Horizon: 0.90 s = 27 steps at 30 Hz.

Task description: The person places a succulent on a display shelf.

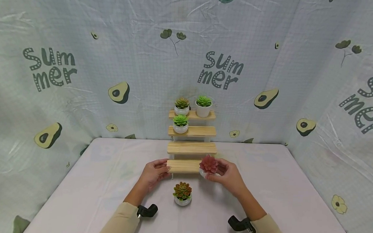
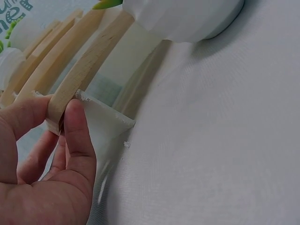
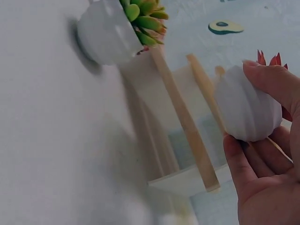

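A wooden tiered plant stand stands at the back middle of the table. My left hand pinches the left end of its lowest shelf between thumb and fingers. In my right hand is a white pot with a red succulent, gripped by thumb and fingers near the lowest shelf's right end. The right wrist view shows this pot apart from the lowest shelf. On the table in front of the stand sits a potted green-and-red succulent, between my two hands.
On the top shelf are a brownish-green potted succulent and a bright green one. Another green potted succulent sits at the left of the second shelf. Behind the table hangs a printed curtain.
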Tool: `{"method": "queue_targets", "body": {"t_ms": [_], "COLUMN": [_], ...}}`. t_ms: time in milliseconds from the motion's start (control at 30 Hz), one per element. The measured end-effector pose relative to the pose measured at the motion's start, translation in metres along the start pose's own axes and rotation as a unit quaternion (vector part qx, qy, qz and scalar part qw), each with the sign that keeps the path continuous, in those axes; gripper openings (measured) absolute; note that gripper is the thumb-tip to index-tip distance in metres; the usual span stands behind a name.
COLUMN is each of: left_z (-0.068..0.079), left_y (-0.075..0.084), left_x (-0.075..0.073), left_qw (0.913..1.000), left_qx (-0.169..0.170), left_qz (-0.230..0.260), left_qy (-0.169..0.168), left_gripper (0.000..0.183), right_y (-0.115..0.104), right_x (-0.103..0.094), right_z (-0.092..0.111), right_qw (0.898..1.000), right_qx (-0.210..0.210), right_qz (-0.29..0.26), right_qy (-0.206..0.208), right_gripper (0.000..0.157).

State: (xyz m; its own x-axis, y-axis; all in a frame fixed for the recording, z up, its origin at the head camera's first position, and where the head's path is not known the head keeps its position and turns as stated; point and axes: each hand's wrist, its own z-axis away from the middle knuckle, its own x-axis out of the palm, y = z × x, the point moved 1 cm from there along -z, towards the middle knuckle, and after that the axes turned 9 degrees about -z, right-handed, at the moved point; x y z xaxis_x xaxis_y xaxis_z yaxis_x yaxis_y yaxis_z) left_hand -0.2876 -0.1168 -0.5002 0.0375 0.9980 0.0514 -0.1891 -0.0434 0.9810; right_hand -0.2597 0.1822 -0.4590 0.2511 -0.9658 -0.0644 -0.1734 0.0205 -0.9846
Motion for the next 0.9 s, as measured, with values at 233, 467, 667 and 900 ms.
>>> {"method": "queue_targets", "body": {"t_ms": [233, 467, 667, 900], "left_z": [-0.001, -0.002, -0.003, -0.004], "left_y": [-0.001, -0.001, -0.002, -0.003], "left_x": [0.000, 0.000, 0.000, 0.000], "left_qw": [1.0000, 0.9999, 1.0000, 0.9999], "left_qx": [-0.006, -0.009, -0.003, -0.008], "left_qz": [0.003, 0.004, 0.001, 0.006], "left_qy": [0.004, 0.004, 0.004, 0.006], "left_gripper": [0.044, 0.044, 0.044, 0.044], "right_y": [-0.010, -0.021, -0.029, -0.037], "right_x": [0.001, -0.002, -0.004, -0.005], "right_z": [-0.017, -0.033, -0.047, -0.061], "right_qw": [1.000, 0.999, 0.999, 0.999], "right_qx": [0.007, -0.014, -0.025, -0.031], "right_qz": [-0.015, 0.007, 0.026, 0.008], "right_qy": [0.022, 0.030, 0.027, 0.020], "right_gripper": [0.067, 0.066, 0.063, 0.063]}}
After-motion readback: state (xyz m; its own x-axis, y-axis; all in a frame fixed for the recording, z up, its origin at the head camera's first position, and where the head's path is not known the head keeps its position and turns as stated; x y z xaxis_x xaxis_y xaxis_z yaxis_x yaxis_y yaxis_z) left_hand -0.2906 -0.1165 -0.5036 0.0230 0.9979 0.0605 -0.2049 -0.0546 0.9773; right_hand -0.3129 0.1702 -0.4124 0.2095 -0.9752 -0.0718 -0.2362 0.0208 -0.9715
